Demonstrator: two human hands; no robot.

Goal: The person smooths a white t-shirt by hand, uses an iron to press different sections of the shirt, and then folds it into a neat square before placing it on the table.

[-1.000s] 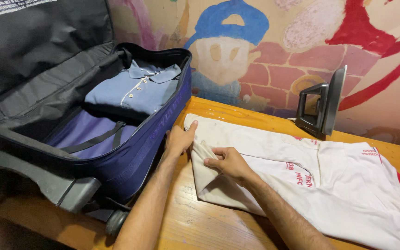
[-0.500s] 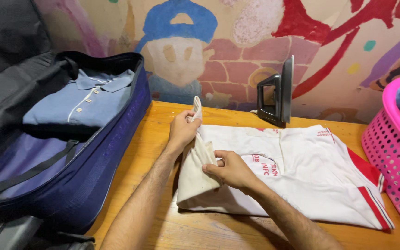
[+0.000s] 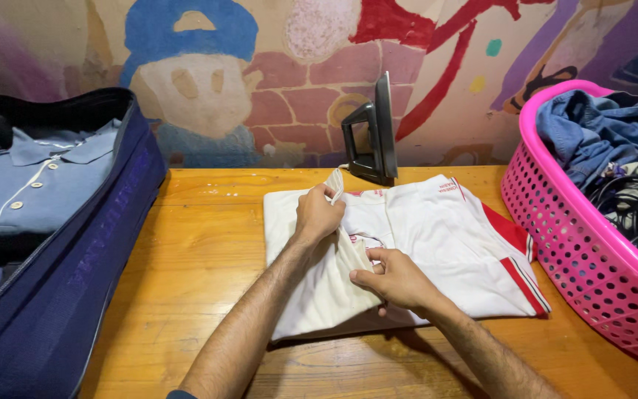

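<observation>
A white garment with red trim [image 3: 437,236] lies on the wooden table [image 3: 201,251]. My left hand [image 3: 317,216] grips the garment's left end and lifts its edge up and over toward the right. My right hand [image 3: 396,279] pinches the fabric at the fold line near the front edge, holding it down. The folded flap covers part of the red print on the cloth.
An open navy suitcase [image 3: 75,273] at the left holds a folded blue polo shirt [image 3: 31,185]. A black iron [image 3: 372,134] stands upright against the painted wall. A pink perforated laundry basket [image 3: 577,244] with clothes stands at the right.
My left hand has lifted the garment's left end and carried it rightward over the cloth. My view has shifted right, bringing the pink basket fully into sight.
</observation>
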